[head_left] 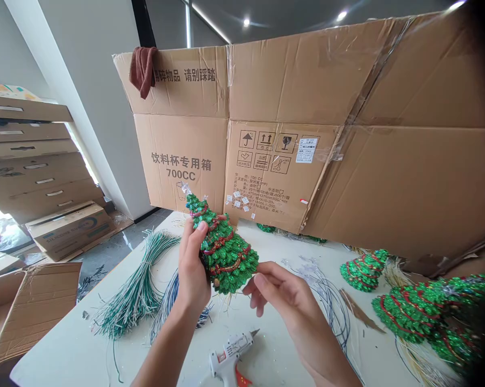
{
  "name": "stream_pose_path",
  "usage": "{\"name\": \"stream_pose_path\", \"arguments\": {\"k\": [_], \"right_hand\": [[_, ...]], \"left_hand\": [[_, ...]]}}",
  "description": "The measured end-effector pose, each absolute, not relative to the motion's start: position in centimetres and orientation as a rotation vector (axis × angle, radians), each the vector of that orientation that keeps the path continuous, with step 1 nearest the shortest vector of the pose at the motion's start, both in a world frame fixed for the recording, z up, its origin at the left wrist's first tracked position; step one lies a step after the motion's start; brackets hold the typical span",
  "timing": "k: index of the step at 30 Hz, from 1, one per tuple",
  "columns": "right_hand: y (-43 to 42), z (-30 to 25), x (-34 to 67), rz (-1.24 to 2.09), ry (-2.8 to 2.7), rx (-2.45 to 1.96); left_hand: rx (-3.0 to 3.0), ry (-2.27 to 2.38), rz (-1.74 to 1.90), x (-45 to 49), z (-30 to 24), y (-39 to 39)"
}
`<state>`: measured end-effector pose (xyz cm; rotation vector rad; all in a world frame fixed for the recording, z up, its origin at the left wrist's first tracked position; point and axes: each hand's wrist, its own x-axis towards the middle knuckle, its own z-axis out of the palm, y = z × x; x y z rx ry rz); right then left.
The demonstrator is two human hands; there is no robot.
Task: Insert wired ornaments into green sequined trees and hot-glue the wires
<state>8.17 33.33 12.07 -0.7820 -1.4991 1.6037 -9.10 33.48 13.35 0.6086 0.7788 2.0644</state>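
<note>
While in the left hand (192,263), a glitter tree (222,250) — carton (266,177) behind, "700CC"

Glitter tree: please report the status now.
Left hand gripping green glitter tree. Right hand close beside tree's lower edge. Hot glue gun lying below hands on white table.

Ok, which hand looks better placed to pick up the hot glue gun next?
Right, probably: the right hand looks empty, while the left hand grips the green tinsel Christmas tree. The hot glue gun lies on the table below them.
</note>
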Motion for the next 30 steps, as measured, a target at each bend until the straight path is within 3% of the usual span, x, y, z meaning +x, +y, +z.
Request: {"name": "stream_pose_path", "arguments": {"k": [10, 15, 24, 30], "right_hand": [[36.2, 11.9, 14.3, 0.945, -1.467, -1.151], [38.1, 10.2, 16.5, 0.794, -1.827, -1.319], [35.0, 9.9, 22.7, 0.822, -1.949, -1.436], [27.7, 3.8, 29.3, 0.961, -1.845, -1.717]], "left_hand": [[0.49, 0.785, 1.993, -10.5, 13.3, 33.8], [0.449, 0.772, 1.969, -11.0, 13.4, 33.8], [0.414, 0.785, 1.974, -11.1, 14.2, 33.8], [0.386, 0.823, 1.935, -10.9, 14.4, 33.7]]}}
